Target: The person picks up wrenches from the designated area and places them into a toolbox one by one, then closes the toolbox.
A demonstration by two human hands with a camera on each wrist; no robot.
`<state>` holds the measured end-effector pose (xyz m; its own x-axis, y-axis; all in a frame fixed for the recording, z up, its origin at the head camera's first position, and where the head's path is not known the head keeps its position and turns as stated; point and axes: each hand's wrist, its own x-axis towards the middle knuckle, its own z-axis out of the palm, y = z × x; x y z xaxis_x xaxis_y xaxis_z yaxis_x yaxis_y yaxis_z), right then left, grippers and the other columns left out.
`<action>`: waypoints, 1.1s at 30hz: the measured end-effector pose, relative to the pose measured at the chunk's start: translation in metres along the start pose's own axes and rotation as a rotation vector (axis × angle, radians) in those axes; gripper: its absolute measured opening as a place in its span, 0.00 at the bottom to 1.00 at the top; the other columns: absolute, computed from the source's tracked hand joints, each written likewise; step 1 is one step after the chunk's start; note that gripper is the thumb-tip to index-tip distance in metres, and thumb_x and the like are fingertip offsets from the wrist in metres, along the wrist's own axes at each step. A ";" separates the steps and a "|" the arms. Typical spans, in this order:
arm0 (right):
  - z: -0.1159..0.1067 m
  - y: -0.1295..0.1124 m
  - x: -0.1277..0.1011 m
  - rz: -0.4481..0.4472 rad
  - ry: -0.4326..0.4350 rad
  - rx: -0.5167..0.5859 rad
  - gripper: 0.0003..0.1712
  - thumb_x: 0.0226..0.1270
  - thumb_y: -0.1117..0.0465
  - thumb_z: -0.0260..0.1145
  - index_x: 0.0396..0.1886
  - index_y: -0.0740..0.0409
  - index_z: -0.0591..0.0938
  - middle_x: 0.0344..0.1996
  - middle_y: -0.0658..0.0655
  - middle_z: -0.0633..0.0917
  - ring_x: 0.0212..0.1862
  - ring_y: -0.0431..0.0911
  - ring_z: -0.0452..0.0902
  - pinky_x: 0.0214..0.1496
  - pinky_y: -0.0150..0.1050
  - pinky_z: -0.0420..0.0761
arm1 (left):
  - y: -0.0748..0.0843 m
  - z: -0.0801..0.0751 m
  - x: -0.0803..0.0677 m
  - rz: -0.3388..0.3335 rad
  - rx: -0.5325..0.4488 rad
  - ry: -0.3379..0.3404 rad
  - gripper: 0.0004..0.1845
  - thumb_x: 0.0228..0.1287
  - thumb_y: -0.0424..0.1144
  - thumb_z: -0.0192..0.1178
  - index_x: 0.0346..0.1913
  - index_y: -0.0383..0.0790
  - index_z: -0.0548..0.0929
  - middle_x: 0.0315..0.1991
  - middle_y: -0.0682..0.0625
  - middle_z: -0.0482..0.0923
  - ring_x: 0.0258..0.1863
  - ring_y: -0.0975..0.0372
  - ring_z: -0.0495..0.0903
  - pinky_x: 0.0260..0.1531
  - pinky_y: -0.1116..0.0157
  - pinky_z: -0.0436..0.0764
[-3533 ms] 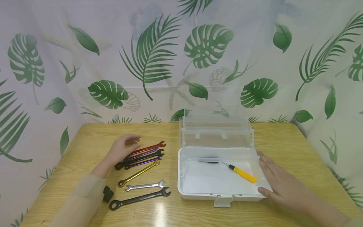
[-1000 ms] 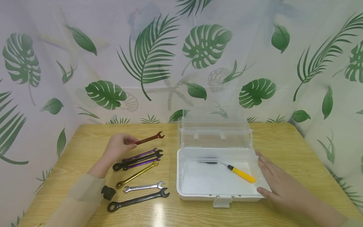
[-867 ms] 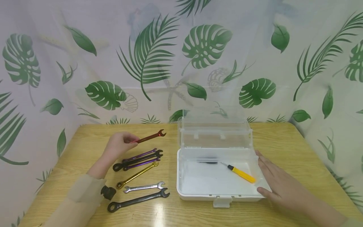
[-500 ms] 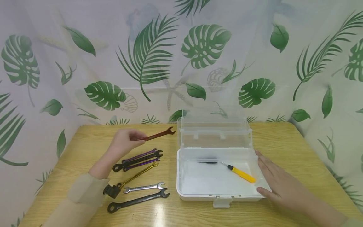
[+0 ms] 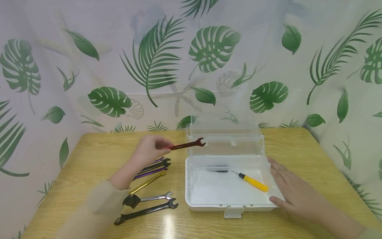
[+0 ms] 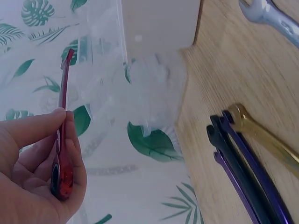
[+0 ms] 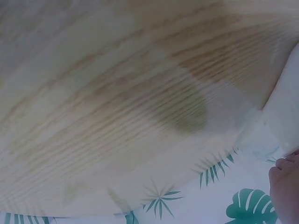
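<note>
My left hand [image 5: 152, 148] pinches a red combination wrench [image 5: 188, 145] by its ring end, holding it above the table. Its open jaw end points right and overlaps the clear lid [image 5: 226, 146] of the toolbox in the head view. In the left wrist view the wrench [image 6: 64, 88] stands between thumb and curled fingers. My right hand [image 5: 295, 196] rests with straight fingers along the right side of the white toolbox [image 5: 206, 208], which stands with its lid up. Inside it lies a screwdriver with a yellow handle [image 5: 255, 183].
Left of the toolbox lie a black wrench [image 5: 149, 210], a silver wrench [image 5: 155, 197], a gold wrench [image 5: 147, 183] and a bunch of purple and black wrenches [image 5: 158, 165]. My left forearm covers some of their ends. A leaf-printed cloth [image 5: 179, 66] hangs behind the wooden table [image 5: 304, 149].
My left hand has picked the red wrench up off the table and carried it to the right, up to the toolbox lid. My right hand has stayed at the toolbox's side.
</note>
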<state>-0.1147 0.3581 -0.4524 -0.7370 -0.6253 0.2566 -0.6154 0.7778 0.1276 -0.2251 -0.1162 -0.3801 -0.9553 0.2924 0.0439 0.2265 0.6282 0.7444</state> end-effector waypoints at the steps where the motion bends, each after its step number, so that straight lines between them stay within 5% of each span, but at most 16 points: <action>1: 0.000 0.000 0.000 0.001 -0.002 0.000 0.56 0.77 0.33 0.61 0.83 0.71 0.57 0.88 0.61 0.49 0.86 0.34 0.23 0.84 0.23 0.27 | 0.002 0.003 0.001 0.009 -0.002 -0.005 0.08 0.69 0.30 0.70 0.48 0.35 0.92 0.46 0.40 0.92 0.44 0.53 0.91 0.46 0.58 0.90; 23: 0.001 -0.002 0.000 0.024 -0.013 0.030 0.55 0.74 0.38 0.67 0.82 0.71 0.58 0.87 0.63 0.52 0.85 0.32 0.22 0.83 0.22 0.27 | 0.045 0.064 0.026 0.159 -0.106 -0.109 0.09 0.67 0.27 0.71 0.47 0.35 0.93 0.46 0.42 0.92 0.43 0.56 0.90 0.41 0.72 0.86; 33: 0.005 -0.001 -0.002 0.039 -0.021 0.036 0.56 0.73 0.39 0.68 0.84 0.69 0.56 0.87 0.63 0.53 0.85 0.31 0.23 0.83 0.21 0.27 | 0.059 0.087 0.033 0.227 -0.078 -0.142 0.09 0.69 0.25 0.68 0.48 0.35 0.93 0.48 0.42 0.93 0.50 0.53 0.90 0.48 0.68 0.87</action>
<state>-0.1141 0.3585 -0.4580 -0.7660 -0.5963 0.2400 -0.5958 0.7988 0.0830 -0.2273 -0.0071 -0.3929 -0.8443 0.5210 0.1252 0.4108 0.4795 0.7754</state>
